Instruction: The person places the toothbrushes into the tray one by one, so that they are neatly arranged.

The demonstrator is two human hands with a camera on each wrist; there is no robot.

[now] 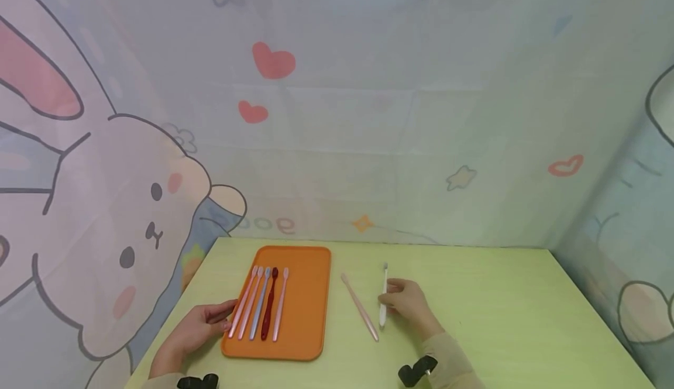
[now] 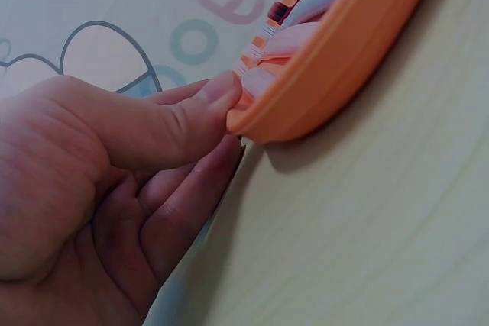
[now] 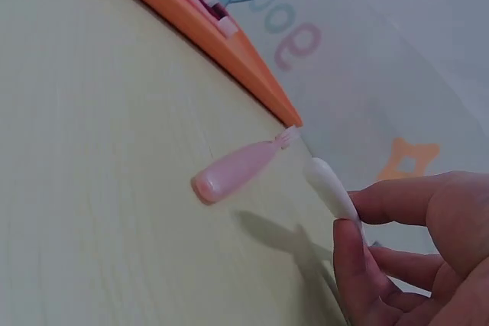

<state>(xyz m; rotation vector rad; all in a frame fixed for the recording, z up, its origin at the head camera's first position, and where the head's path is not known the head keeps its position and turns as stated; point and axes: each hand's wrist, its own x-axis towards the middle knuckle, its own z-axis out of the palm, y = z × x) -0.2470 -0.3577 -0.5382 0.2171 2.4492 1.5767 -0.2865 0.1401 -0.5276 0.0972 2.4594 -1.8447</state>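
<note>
My left hand [image 1: 197,331] pinches the left rim of an orange tray [image 1: 302,301], thumb above and fingers below, as the left wrist view shows. On that tray several toothbrushes lie side by side: pink ones, a blue toothbrush [image 1: 260,304] and a dark red toothbrush [image 1: 270,304]. Right of the tray, my right hand [image 1: 411,304] holds a white toothbrush [image 1: 383,313] between thumb and fingers, bristle end away from me. In the right wrist view the white toothbrush [image 3: 330,187] is lifted off the table. A pink toothbrush [image 3: 241,172] lies slanted on the table between tray and right hand.
Everything stands on a light yellow-green table [image 1: 505,313]. A cloth backdrop [image 1: 400,114] with a rabbit, hearts and stars hangs behind the table's far edge and at both sides. Black devices are strapped at both wrists.
</note>
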